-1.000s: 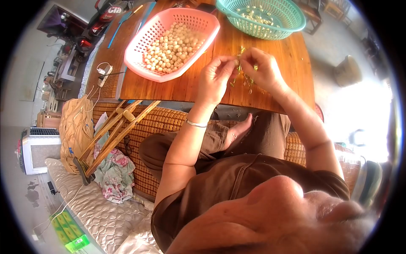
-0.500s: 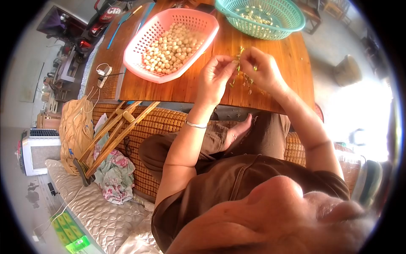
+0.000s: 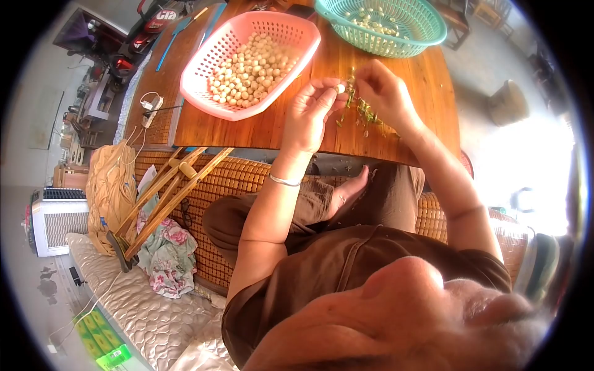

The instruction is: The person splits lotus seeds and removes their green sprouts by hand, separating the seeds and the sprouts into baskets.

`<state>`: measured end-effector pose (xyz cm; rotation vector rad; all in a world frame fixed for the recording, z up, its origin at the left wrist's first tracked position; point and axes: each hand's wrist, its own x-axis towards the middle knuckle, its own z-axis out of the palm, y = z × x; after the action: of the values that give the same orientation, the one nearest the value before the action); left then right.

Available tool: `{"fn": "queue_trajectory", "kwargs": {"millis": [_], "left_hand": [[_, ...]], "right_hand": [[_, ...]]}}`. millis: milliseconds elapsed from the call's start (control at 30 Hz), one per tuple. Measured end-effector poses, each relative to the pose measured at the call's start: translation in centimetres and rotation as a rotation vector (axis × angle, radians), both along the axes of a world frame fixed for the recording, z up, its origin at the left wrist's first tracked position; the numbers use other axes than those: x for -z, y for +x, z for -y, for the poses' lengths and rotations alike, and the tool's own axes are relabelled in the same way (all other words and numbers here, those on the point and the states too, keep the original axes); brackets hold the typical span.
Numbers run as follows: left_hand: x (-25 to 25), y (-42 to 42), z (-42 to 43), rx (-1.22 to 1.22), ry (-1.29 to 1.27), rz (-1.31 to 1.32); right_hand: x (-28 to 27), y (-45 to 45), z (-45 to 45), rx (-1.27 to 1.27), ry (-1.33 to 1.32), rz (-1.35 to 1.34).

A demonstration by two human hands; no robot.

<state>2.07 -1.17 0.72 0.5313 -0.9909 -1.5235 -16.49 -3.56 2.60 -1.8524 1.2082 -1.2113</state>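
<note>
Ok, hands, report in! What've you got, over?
Left hand pinching a pale round piece. Right hand close by, grip unclear. Green scraps on the table, nothing seems blocking.

From where I stand, the person sits with the left leg (image 3: 247,213) folded and one bare foot (image 3: 351,190) poking forward. Both arms reach ahead over the counter, elbows bent. The left forearm (image 3: 275,198) runs nearly straight forward; the right forearm (image 3: 442,167) slants inward from a wider elbow. The left grip (image 3: 309,114) is pinched, thumb against the bent fingers. Just beside it, apart, hangs the right grip (image 3: 387,96), back upward, fingers curled; its fingertips are hard to make out.
</note>
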Motion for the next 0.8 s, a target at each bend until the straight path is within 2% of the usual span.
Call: {"fn": "queue_trajectory", "kwargs": {"millis": [133, 267, 433, 600, 800], "left_hand": [[0.3, 0.0, 0.1, -0.012, -0.014, 0.037], [0.1, -0.3, 0.0, -0.059, -0.056, 0.043], [-0.4, -0.6, -0.3, -0.121, -0.098, 0.090], [0.0, -0.7, -0.4, -0.186, -0.190, 0.221], [0.2, -1.0, -0.2, -0.230, -0.224, 0.222]], "right_hand": [[0.6, -0.1, 0.4, 0.013, -0.070, -0.003], [0.0, -0.1, 0.2, 0.046, -0.016, -0.062], [-0.1, 0.0, 0.4, 0.006, -0.276, -0.118], [0.1, -0.2, 0.4, 0.010, -0.260, -0.195], [0.1, -0.2, 0.4, 0.030, -0.182, -0.163]]}}
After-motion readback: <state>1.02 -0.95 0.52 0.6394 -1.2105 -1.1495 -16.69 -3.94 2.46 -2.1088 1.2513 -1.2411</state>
